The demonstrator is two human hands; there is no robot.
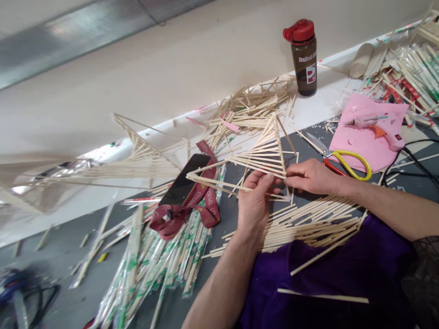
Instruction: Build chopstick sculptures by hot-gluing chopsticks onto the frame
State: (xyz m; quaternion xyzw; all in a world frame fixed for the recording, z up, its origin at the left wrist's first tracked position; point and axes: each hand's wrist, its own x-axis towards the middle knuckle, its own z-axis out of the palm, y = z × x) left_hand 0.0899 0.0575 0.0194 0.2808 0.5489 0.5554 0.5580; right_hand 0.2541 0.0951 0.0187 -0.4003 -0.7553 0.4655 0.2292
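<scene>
Two hands work just right of the middle of the frame, and between them we hold a pale, angular framework of thin wooden sticks [260,160]. Our left hand [255,196] is clamped on its lower rail, thumb above and fingers beneath; our right hand [310,176] pinches at its right-hand corner, close beside the left fingertips. The framework rises to a narrow peak, its straight sticks fanning out like ribs, while a pointed triangular end reaches left over a flat, glossy black phone [185,178] and a woven maroon lanyard with pale lettering [211,214].

Below our hands, loose smooth sticks [308,224] lie roughly parallel on the dark grey tabletop [61,256], beside the soft purple cloth [380,260] at lower right. Crinkled clear-plastic packets with green print [154,265] sprawl at lower centre-left. Right of our hands we see steel scissors with yellow and red handles [331,153], near a matte pink sheet [355,109].
</scene>
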